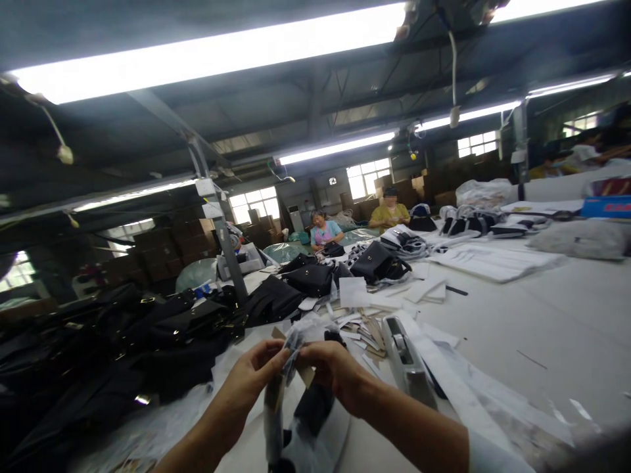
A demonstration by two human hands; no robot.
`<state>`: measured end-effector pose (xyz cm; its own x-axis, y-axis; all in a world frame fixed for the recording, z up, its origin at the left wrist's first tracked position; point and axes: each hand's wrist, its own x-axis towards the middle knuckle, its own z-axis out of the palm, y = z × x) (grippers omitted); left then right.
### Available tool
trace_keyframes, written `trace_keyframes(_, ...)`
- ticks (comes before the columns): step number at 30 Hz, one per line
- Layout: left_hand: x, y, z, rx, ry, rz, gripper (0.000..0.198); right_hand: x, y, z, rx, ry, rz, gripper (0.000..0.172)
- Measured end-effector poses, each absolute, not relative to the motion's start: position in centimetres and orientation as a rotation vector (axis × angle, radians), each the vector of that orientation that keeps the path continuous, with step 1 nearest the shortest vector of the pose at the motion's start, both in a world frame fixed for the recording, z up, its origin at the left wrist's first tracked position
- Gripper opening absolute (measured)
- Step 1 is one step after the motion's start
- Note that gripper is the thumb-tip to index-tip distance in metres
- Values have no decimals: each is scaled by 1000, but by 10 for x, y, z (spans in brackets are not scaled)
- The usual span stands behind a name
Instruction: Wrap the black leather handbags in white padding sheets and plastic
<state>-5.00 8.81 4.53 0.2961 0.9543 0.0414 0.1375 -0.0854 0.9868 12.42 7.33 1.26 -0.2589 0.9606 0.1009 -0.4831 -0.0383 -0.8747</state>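
Note:
My left hand (254,376) and my right hand (331,371) meet in front of me over the white table (542,315). Both pinch a crinkled clear plastic bag (290,358) with a small brown card tag (306,376) at its top. The bag hangs down between my wrists and a dark item (311,407) shows inside it. Fingers of both hands are closed on the bag's upper edge.
A heap of black handbags (148,341) fills the left of the table. A grey tape dispenser (405,358) lies right of my hands, with paper scraps (367,322) beyond. More bags (379,261) and folded white sheets (493,261) lie farther back. Two people (325,231) sit at the far end.

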Motion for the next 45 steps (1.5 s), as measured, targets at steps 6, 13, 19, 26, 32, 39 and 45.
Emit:
trace_keyframes(6, -51, 86, 49, 1539, 1006, 949, 44, 120, 70, 17, -649, -1052, 1566, 39)
trace_keyframes(13, -51, 90, 47, 1550, 1001, 979, 42, 120, 77, 21, -787, -1063, 1533, 38)
trace_keyframes(19, -46, 94, 36, 1516, 1033, 1123, 46, 116, 81, 23, -828, -1061, 1484, 40)
trace_keyframes(26, -51, 90, 31, 1342, 1135, 1225, 62, 111, 82, 26, -911, -1079, 1454, 45)
trace_keyframes(32, -51, 90, 38, 1348, 966, 1029, 54, 117, 89, 26, -880, -1139, 1493, 46)
trace_keyframes(39, -56, 86, 39, 1339, 929, 954, 51, 129, 81, 24, -610, -972, 1771, 39)
trace_keyframes(45, -54, 83, 35, 1313, 900, 999, 50, 127, 68, 3, -471, -739, 1775, 24)
